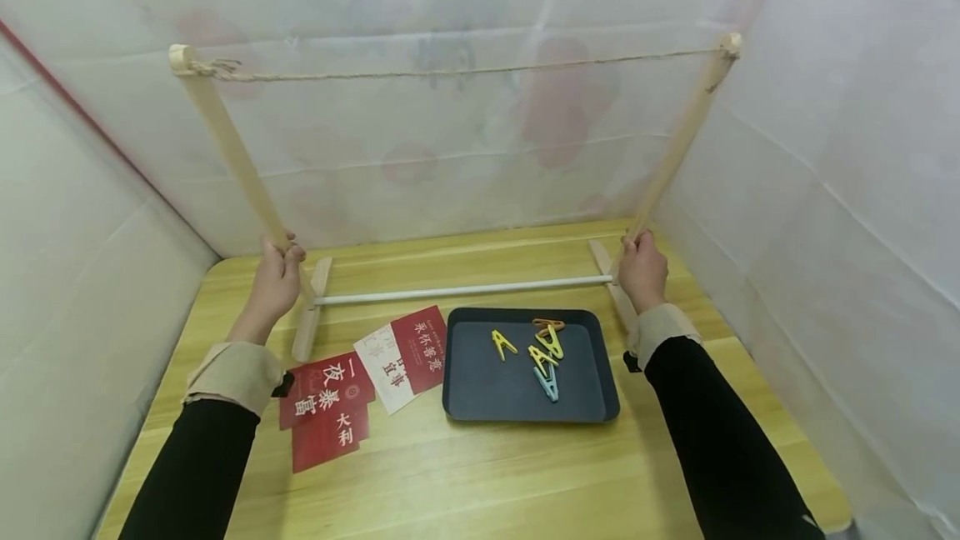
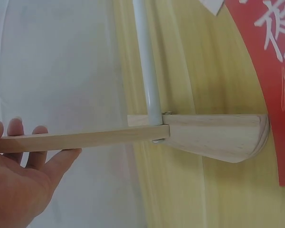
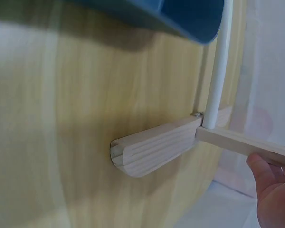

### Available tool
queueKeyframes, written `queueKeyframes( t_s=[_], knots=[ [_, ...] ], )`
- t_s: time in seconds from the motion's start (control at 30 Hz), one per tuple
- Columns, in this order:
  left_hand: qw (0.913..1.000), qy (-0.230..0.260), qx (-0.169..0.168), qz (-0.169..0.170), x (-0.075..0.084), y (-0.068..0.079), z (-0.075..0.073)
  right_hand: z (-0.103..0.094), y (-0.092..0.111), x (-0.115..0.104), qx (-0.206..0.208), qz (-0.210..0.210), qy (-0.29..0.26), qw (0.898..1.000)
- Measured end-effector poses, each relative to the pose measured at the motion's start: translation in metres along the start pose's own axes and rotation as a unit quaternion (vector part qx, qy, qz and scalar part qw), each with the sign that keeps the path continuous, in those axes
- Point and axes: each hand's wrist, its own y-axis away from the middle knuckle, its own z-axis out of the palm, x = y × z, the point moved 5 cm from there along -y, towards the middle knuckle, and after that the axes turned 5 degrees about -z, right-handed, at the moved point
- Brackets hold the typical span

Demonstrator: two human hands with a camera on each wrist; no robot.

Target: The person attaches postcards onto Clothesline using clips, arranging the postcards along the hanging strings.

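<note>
A wooden rack stands toward the back of the table, with two upright posts, feet, a white crossbar (image 1: 465, 290) low down and a twine line (image 1: 450, 73) tied between the post tops. My left hand (image 1: 273, 282) grips the left post (image 1: 232, 144) near its lower end. On the other side my right hand (image 1: 643, 272) holds the right post (image 1: 682, 140), also low down. In the left wrist view, thumb and fingers lie on either side of the post (image 2: 85, 138). The right wrist view shows the thumb against the other post (image 3: 247, 142), other fingers partly hidden.
A dark tray (image 1: 487, 402) in front of the crossbar carries several yellow, orange and blue clothespins (image 1: 547, 344). Left of it lie red and white cards (image 1: 330, 390) with Chinese characters. White fabric walls (image 1: 847, 148) enclose the table (image 1: 465, 482) at back and sides.
</note>
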Motion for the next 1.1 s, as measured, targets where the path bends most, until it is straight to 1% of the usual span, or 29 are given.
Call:
queueKeyframes(
  t_s=[0.17,0.33,0.47,0.6,0.73,0.87,0.97,1.1],
  knots=[
    [0.9997,-0.007,0.002,-0.025,-0.006,0.006,-0.007,0.006,0.000,-0.006,-0.004,-0.005,0.002,1.000],
    [0.9989,-0.012,-0.013,-0.044,-0.006,0.006,-0.005,0.004,-0.003,-0.009,0.012,-0.011,0.025,1.000],
    [0.9981,-0.001,-0.010,-0.060,-0.001,0.003,0.001,0.000,-0.005,-0.008,0.012,-0.001,0.033,0.999],
    [0.9971,0.022,-0.005,-0.073,0.002,-0.001,0.006,-0.004,-0.004,-0.007,0.006,0.008,0.032,0.999],
    [0.9958,0.039,-0.008,-0.083,0.003,-0.002,0.005,-0.001,-0.004,-0.009,-0.002,0.005,0.029,1.000],
    [0.9928,0.051,-0.007,-0.109,0.002,-0.001,0.001,0.004,-0.005,-0.011,-0.015,0.004,0.023,1.000],
    [0.9886,0.062,0.002,-0.137,0.001,-0.001,-0.002,0.007,-0.004,-0.013,-0.018,0.008,0.020,1.000],
    [0.9842,0.060,0.032,-0.163,-0.002,0.000,-0.006,0.013,-0.002,-0.015,-0.016,0.008,0.012,1.000]
  ],
)
